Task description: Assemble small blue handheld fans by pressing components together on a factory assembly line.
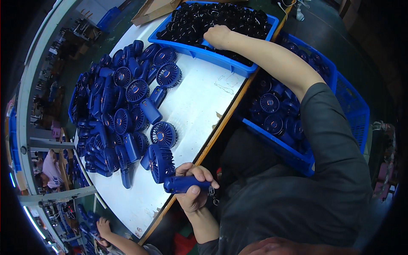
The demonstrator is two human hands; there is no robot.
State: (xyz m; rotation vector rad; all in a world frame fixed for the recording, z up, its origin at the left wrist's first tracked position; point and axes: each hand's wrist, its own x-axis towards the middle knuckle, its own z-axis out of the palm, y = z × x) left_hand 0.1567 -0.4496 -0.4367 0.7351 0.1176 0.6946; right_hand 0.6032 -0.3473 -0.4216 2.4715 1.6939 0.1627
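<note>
The right hand (216,36) hides its fingertips among small black parts (221,17).

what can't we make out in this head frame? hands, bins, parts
- Right hand: fingertips buried among the small black parts in the blue tray; whether it grips one is hidden.
- Black parts: too small and dark to tell their kind.
- Left hand: holds the blue handheld fan by its handle; palm side hidden.
- Blue crate: contents partly covered by the right arm and sleeve.
- Fan pile: lower layers hidden.
</note>
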